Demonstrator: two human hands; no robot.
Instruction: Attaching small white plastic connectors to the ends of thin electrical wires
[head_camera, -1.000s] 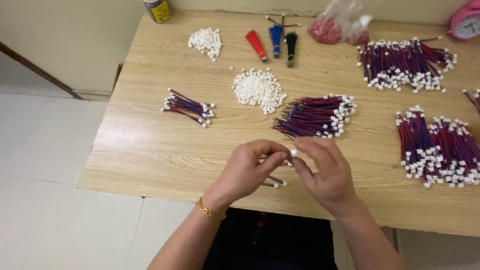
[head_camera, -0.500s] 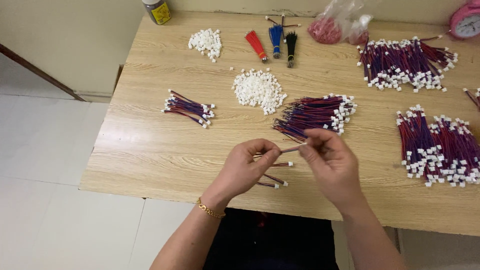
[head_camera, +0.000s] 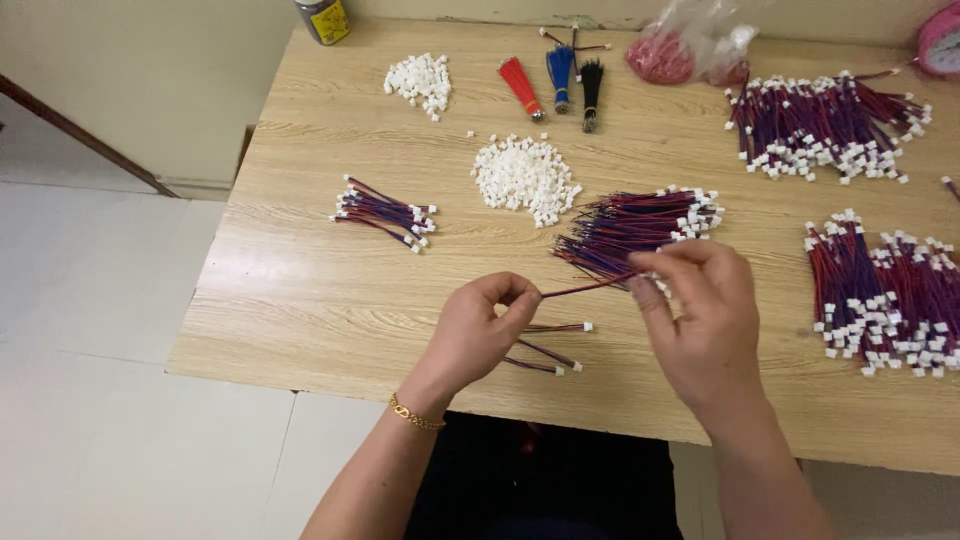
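Left hand (head_camera: 478, 330) pinches one end of a single red-and-blue wire lead (head_camera: 590, 287) between thumb and fingers, and right hand (head_camera: 700, 310) grips the other end with closed fingertips, the lead stretched between them just above the near edge of the wooden table (head_camera: 300, 300). Under the left hand lie a few finished leads with white connectors (head_camera: 555, 350); just beyond the right hand rests a bundle of leads (head_camera: 640, 222). A heap of loose white connectors (head_camera: 525, 178) sits farther back.
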